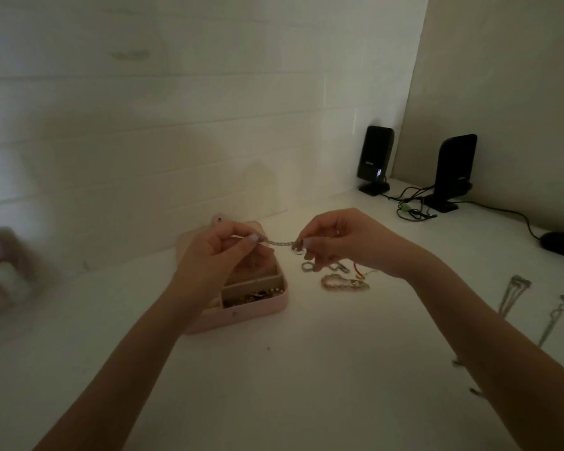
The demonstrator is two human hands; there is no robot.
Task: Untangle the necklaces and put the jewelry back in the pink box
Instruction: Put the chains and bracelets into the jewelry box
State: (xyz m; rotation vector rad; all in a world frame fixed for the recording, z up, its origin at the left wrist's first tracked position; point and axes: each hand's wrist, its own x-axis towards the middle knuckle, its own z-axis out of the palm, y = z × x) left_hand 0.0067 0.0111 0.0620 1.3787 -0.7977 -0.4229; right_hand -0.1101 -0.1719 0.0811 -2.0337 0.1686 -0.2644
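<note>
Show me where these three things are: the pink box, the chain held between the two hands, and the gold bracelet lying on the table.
pink box (258, 310): head view, on its front wall.
chain (279, 243): head view, middle of the stretched part.
gold bracelet (334, 280): head view, on its upper links.

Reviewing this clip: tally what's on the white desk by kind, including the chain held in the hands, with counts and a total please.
Pink box, open: 1
Chain held between the left hand and right hand: chain: 1
Loose jewelry pile beside the box, pieces too tangled to count: 1
Black speakers: 2
Thin necklaces at the right: 2
Total: 7
</note>
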